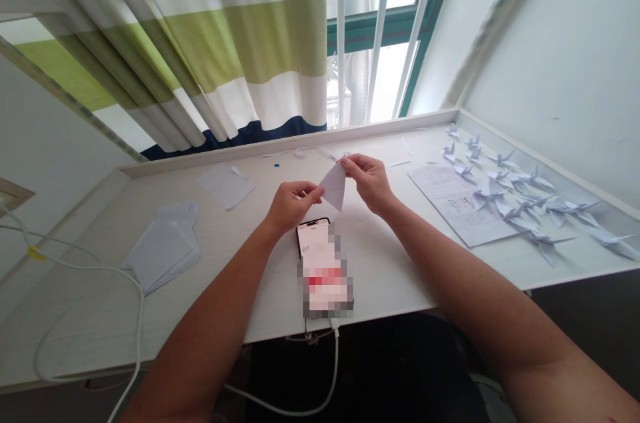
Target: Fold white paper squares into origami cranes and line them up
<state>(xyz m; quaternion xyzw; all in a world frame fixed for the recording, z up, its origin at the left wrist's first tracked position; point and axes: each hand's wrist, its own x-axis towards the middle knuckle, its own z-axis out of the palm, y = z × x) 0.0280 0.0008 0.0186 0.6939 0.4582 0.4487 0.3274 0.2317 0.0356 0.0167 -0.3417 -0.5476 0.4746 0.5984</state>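
A folded piece of white paper (334, 188) is held up between both hands above the desk, its lower tip pointing down. My left hand (296, 204) pinches its left corner between thumb and fingers. At the upper right corner, my right hand (367, 177) grips it with thumb and fingertips. Just below the hands lies a phone (320, 229), its screen partly blurred out. Several folded white paper cranes (515, 209) stand at the right side of the desk, some on a printed sheet (450, 209).
A stack of white paper squares (163, 246) lies at the left, with more loose paper (227, 186) behind it. White cables (140, 316) run over the left desk edge and to the phone. Paper strips lie along the back, before a curtain (240, 43) and barred window.
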